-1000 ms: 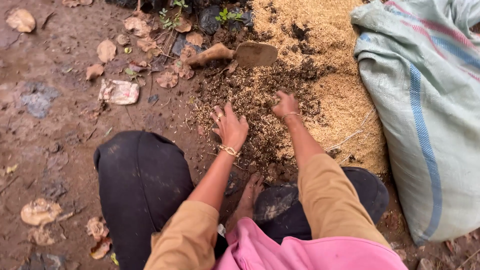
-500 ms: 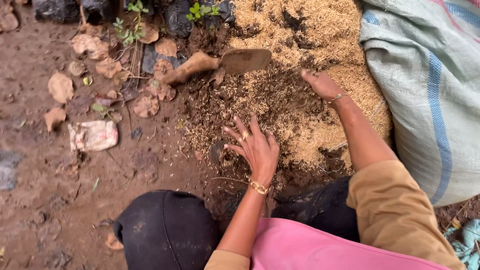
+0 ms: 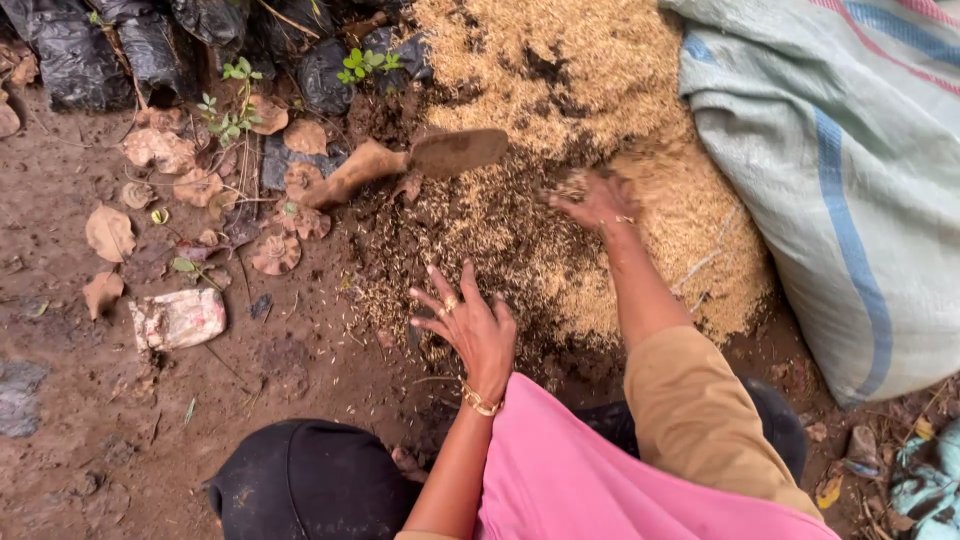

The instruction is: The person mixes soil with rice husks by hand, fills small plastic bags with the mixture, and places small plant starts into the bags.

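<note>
Tan sleeves pushed up, pink cloth at six o'clock, black trousers at seven, gold bracelet and ring on left hand (image 3: 478, 325), thin bangle and ring on right hand (image 3: 598, 203)

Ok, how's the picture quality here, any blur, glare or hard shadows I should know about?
Head view: soft, even daylight, no glare, no hard shadows. The right hand in the husk pile is smeared by motion blur; the left hand is sharper, fingers spread over the mix. The trowel, dry leaves and sack are in focus. Mild wide-angle stretch at the edges.
</note>
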